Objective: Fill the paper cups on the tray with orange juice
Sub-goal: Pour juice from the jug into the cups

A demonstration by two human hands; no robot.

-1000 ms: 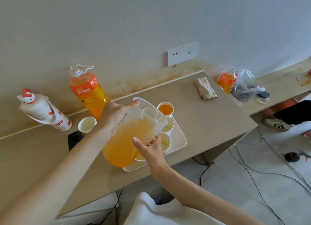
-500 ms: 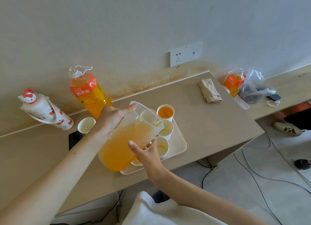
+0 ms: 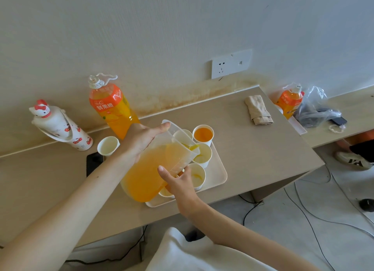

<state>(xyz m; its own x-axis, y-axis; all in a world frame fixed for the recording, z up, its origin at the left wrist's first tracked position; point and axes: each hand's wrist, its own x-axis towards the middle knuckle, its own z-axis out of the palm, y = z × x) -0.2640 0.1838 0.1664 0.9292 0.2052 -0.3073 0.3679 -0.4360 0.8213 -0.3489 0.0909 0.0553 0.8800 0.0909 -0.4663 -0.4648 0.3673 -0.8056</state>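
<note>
A clear plastic pitcher (image 3: 149, 173) of orange juice is tilted over the cream tray (image 3: 217, 175), its spout above a paper cup (image 3: 203, 154) holding a little juice. My left hand (image 3: 141, 139) grips the pitcher's upper side. My right hand (image 3: 178, 181) holds it from below, near the front. The far cup (image 3: 203, 133) is full of juice. Another cup (image 3: 197, 175) by my right hand has a little juice. One cup (image 3: 182, 135) shows behind the pitcher's rim, and one (image 3: 165, 192) is mostly hidden under it.
A big orange juice bottle (image 3: 111, 108), a white cartoon flask (image 3: 60, 127) and a loose paper cup (image 3: 107, 146) stand at the wall. A folded cloth (image 3: 259, 109), a second bottle (image 3: 289, 100) and a plastic bag (image 3: 315, 108) lie right. Cables cross the floor.
The pitcher has tipped further towards the middle cup, with both hands still on it. The view has shifted slightly.
</note>
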